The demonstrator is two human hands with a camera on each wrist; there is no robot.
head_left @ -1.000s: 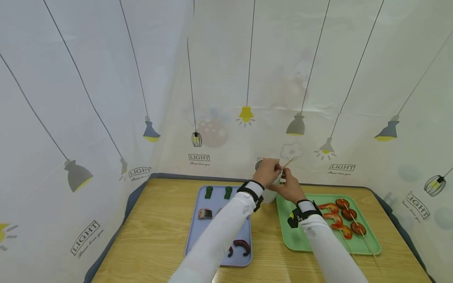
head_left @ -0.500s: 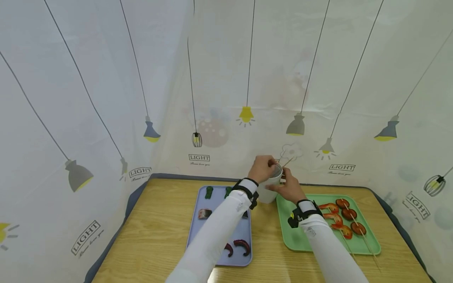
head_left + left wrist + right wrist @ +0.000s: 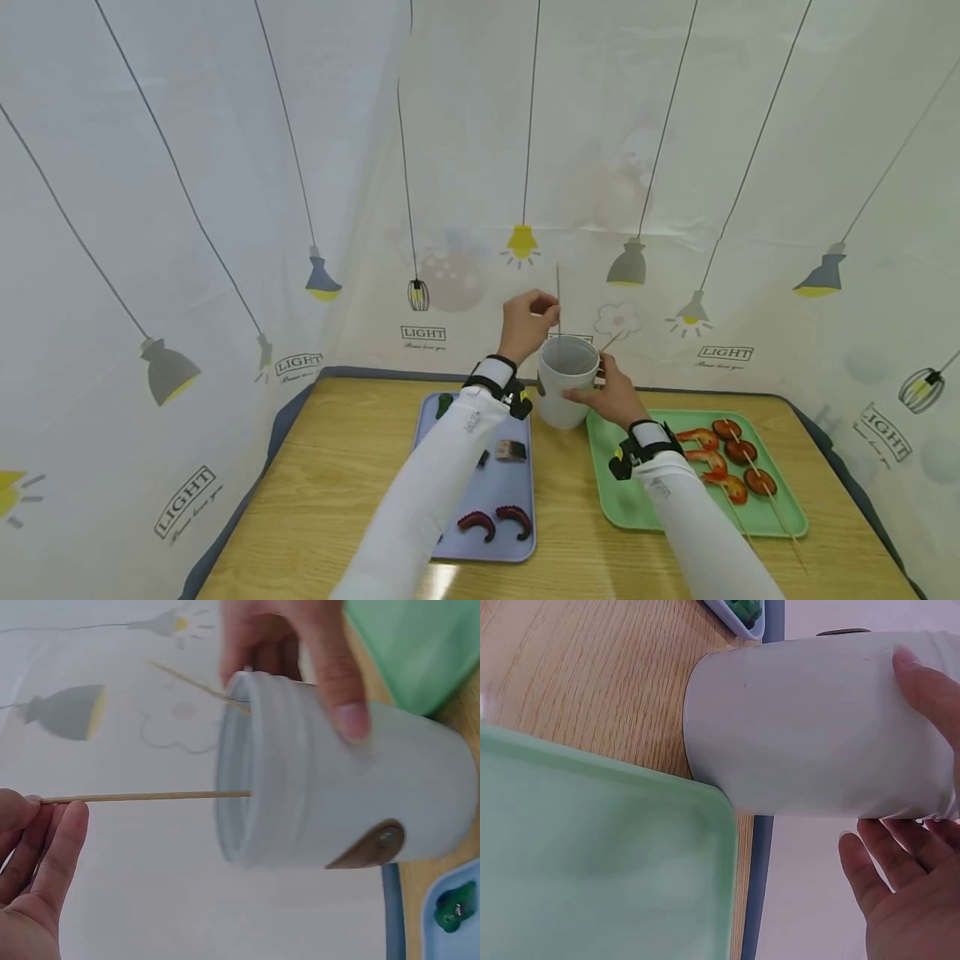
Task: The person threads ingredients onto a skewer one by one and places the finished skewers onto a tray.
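Above a white cylindrical container (image 3: 558, 402), my left hand (image 3: 527, 323) pinches a thin wooden skewer (image 3: 150, 797) between thumb and fingertips. The skewer's lower end is inside the container's mouth. My right hand (image 3: 618, 398) grips the container near its rim, thumb on the front wall and fingers at the far side. Another skewer (image 3: 196, 686) leans out over the rim by that hand. In the left wrist view, a brown leather-like tab (image 3: 375, 844) shows on the container's side. What else lies inside the container is hidden.
A lavender tray (image 3: 512, 492) at left holds dark curved tentacle pieces (image 3: 513, 521), fish-like chunks (image 3: 511, 451) and green pieces (image 3: 445, 405). At right, a green tray (image 3: 637, 508) bears shrimp (image 3: 705, 460) and round brown slices (image 3: 740, 453) on skewers overhanging its front edge.
My left hand has come out of the container's mouth, moving up and left with a skewer in its fingers. My right hand keeps its hold on the container.
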